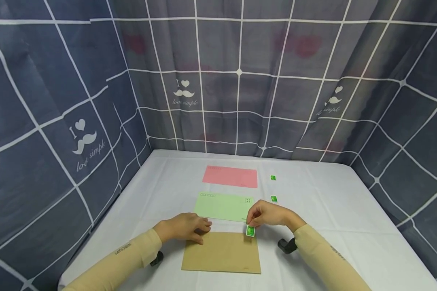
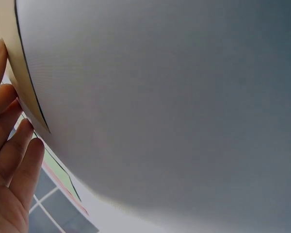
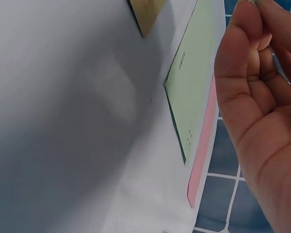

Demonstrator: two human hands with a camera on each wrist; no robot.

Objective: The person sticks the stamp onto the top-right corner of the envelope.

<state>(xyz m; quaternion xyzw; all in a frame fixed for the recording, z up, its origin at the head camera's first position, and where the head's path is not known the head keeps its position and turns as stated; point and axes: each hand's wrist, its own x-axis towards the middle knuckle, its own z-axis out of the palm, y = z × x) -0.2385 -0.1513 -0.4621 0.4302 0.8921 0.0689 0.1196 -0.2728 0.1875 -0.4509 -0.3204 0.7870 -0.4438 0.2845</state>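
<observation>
A brown envelope [image 1: 221,254] lies nearest on the table, and the left hand [image 1: 187,227] rests with its fingertips on the upper left part of it. In the left wrist view that hand's fingers [image 2: 26,162] lie fairly straight along the envelope's edge. My right hand [image 1: 267,214] pinches a green stamp [image 1: 250,230] with a white border between thumb and forefinger. The stamp hangs over the envelope's upper right corner, with a shadow beneath it. In the right wrist view the pinching fingertips are at the top edge, and the stamp is mostly cut off.
Behind the brown envelope lie a light green envelope [image 1: 222,207] and, farther back, a pink envelope [image 1: 230,177]. Two more green stamps [image 1: 274,199] lie to their right on the white tablecloth [image 1: 324,210]. Dark checked curtains [image 1: 218,89] enclose the table's back and sides.
</observation>
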